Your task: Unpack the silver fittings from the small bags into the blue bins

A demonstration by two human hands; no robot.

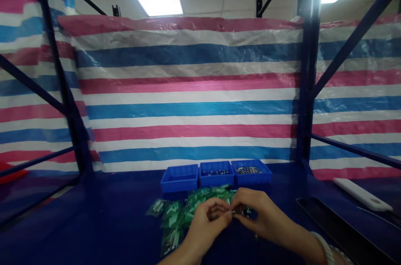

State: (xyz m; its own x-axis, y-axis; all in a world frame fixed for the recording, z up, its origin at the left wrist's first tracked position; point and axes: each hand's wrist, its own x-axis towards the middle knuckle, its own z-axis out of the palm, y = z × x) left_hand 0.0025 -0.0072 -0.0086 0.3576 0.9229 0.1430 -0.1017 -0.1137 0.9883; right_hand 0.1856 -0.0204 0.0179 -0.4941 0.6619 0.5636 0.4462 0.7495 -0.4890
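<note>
My left hand (208, 223) and my right hand (263, 215) meet just in front of a pile of small clear and green plastic bags (200, 200). Both hands are closed in a pinch, fingertips nearly touching. Between them is a tiny shiny piece (232, 212), too small to name. Other small metallic bits show under my right hand, partly hidden by its fingers. More bags with pale pieces inside (172, 240) lie left of my left hand.
Behind the bags stand three blue bins: a left one (180, 187), a middle one with small metal parts (216, 180), a right one with metal pieces (253, 179). A black flat object (341, 227) and a white bar (361, 194) lie right. Blue rack posts (305, 89) flank the table.
</note>
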